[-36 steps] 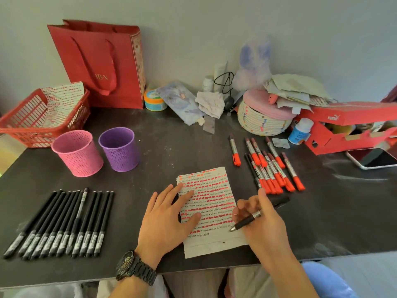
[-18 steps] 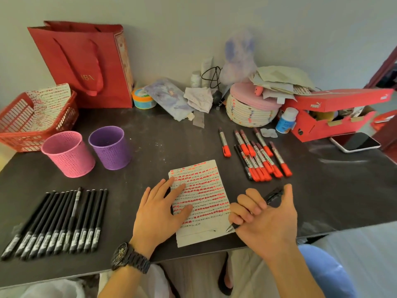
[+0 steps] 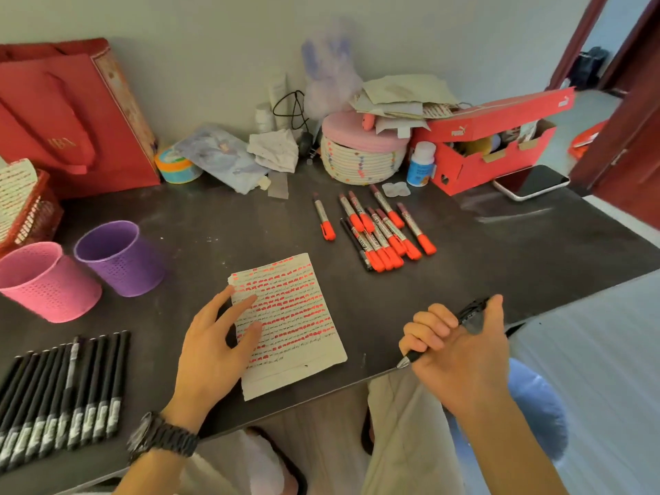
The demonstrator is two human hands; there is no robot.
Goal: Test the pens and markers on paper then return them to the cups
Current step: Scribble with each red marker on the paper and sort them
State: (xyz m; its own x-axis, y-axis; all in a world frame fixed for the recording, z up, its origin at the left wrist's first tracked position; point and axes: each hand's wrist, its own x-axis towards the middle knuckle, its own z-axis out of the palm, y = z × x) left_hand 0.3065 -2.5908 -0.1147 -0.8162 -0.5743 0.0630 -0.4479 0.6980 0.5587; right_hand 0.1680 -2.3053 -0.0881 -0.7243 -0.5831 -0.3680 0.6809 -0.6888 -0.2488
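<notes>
A sheet of paper (image 3: 296, 337) covered in orange marks and black scribbles lies near the table's front edge. My left hand (image 3: 214, 348) rests flat on its left side. My right hand (image 3: 460, 355) grips a black pen (image 3: 471, 310) to the right of the sheet, at the table edge, tip pointing down-left. Several black pens (image 3: 64, 394) lie in a row at the front left. Several orange-capped markers (image 3: 378, 230) lie behind the paper. A pink cup (image 3: 46, 284) and a purple cup (image 3: 118, 259) stand at the left.
A red basket (image 3: 28, 212) and red paper bag (image 3: 71, 116) sit at the far left. Clutter lines the wall: a woven round box (image 3: 360, 155), a red shoebox (image 3: 489, 144), a small bottle (image 3: 421, 164), a phone (image 3: 532, 182).
My right hand has drawn the pen off the paper to the right, over the table edge. The view has swung right. My left hand stays on the sheet.
</notes>
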